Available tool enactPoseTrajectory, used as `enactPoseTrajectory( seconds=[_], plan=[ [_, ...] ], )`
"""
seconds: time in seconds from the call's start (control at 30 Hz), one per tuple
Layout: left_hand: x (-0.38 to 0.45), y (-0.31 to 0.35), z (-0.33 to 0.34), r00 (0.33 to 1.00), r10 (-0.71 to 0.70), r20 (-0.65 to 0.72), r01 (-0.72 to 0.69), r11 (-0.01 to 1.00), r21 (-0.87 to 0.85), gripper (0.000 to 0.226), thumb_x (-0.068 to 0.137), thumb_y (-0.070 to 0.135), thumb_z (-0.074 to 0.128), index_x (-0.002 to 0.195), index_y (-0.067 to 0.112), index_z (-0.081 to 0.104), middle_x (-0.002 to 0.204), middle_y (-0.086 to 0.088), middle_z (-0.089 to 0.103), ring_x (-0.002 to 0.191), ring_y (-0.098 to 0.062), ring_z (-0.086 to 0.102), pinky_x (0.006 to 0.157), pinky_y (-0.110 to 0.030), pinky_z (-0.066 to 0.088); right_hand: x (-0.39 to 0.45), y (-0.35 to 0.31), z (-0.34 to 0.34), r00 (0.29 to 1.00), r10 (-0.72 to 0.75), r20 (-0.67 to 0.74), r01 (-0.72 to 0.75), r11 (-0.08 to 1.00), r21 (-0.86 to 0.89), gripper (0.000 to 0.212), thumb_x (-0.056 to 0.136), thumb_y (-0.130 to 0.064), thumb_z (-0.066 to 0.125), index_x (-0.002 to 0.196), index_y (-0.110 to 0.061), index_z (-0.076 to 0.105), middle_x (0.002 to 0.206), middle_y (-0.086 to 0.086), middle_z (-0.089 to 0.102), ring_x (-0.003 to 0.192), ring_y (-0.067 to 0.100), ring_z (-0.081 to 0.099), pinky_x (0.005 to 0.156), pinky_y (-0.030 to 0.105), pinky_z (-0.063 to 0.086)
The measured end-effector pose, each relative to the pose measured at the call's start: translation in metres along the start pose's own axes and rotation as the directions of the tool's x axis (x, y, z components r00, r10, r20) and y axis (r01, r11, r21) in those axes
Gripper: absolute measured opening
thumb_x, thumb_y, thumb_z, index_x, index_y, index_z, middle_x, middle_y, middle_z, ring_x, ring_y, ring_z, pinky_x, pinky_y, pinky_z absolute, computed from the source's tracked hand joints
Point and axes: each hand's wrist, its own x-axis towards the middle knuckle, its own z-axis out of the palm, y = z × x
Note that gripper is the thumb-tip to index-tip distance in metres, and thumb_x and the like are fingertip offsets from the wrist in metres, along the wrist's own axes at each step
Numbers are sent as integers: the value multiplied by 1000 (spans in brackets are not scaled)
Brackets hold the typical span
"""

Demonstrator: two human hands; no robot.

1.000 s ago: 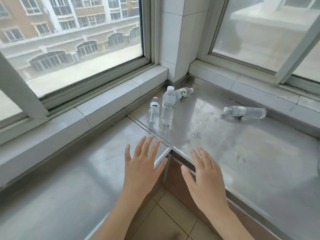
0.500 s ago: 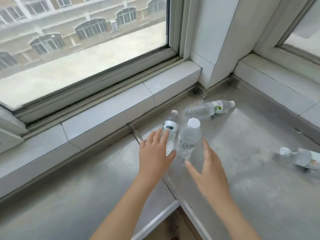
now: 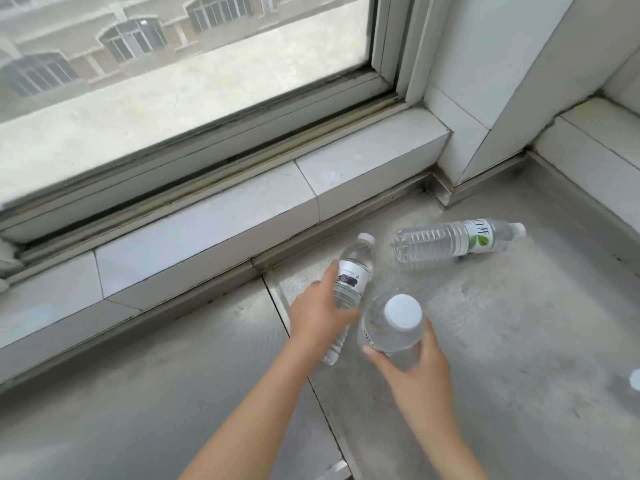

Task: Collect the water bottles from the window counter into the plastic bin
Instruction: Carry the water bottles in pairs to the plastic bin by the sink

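**Gripping two bottles at once, with a fumble waiting**

Closing on a bottle each, both hands are working in the lower middle of the frame. The left hand (image 3: 320, 315) is wrapping its fingers round the small bottle (image 3: 349, 282), which is leaning with its cap toward the window sill (image 3: 214, 233); the right hand (image 3: 412, 368) is curling round the body of the larger bottle (image 3: 391, 327), whose white cap is pointing up at the camera. A third bottle (image 3: 453, 240) is lying on its side at centre right of the steel counter (image 3: 519, 323), and a fourth bottle (image 3: 635, 379) is just showing its cap at the right edge. The plastic bin is not in view.

The likely trouble is slipping. Both bottles are looking smooth and full, and the left hand is holding its bottle low on the body (the fingers behind it are hidden, so how firm that hold is cannot be judged). The two held bottles are sitting almost touching, so lifting one carelessly is risking a knock against the other. The lying bottle is resting free on slick metal and is apt to roll if bumped, possibly toward the counter's edge.
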Motion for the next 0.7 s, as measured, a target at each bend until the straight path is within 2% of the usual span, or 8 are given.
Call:
enactPoseTrajectory(
  seconds=[0.1,0.2,0.3,0.37,0.43,0.5,0.6,0.7],
  plan=[
    [-9,-6,-6,999,-32,-26,27,988,-153,80,75,36,74,143,48,35,102,7,70,91,-17,66,77,-31,53,4,-5,-1,1000,-3,1,3,999,47,77,62,-7,88,117,-47,53,114,-36,61,108,-14,55,88,2,39],
    [-28,-19,-17,997,-62,-46,41,929,-367,78,70,30,80,135,55,45,92,17,71,88,-7,68,78,-26,54,2,-15,-4,1000,-3,7,2,995,104,80,58,-4,89,127,-28,55,117,-12,68,109,-3,60,100,24,45],
    [-58,-37,-37,991,-54,-124,-23,836,-549,79,63,27,85,113,74,46,100,19,74,98,-5,70,90,-32,55,-11,-31,-2,999,-43,3,42,987,158,73,58,-2,89,120,-24,59,108,-5,72,104,5,64,100,37,48],
    [-83,-51,-56,981,-60,-186,-73,772,-632,82,64,19,88,120,65,50,104,11,76,97,-10,72,92,-39,56,-24,-43,6,998,-64,29,57,976,209,66,59,0,87,114,-24,61,105,-3,73,104,14,66,100,48,48],
    [-111,-67,-76,966,-77,-246,-116,721,-683,83,67,11,89,130,52,52,102,8,77,94,-12,73,91,-41,57,-38,-52,18,994,-83,71,65,971,231,65,58,1,87,113,-25,63,105,-3,73,104,17,67,101,49,46],
    [-143,-84,-96,942,-116,-316,-151,694,-704,85,68,10,89,134,48,50,103,9,77,96,-8,72,88,-34,56,-55,-64,34,983,-120,142,87,971,221,65,57,-2,89,113,-24,64,104,-2,73,104,18,67,101,49,46],
    [-194,-114,-126,886,-191,-423,-200,667,-718,86,66,14,91,129,54,49,110,11,73,97,5,67,77,-13,50,-90,-88,64,948,-176,266,116,967,227,63,59,-5,89,113,-26,65,103,-1,74,101,18,68,94,46,52],
    [-250,-150,-153,818,-253,-517,-253,648,-718,87,63,13,92,121,61,49,111,13,72,98,9,64,76,-11,49,-137,-114,100,896,-248,369,150,950,274,53,60,-2,87,103,-27,68,96,-2,75,93,18,70,77,32,56]
  ],
)
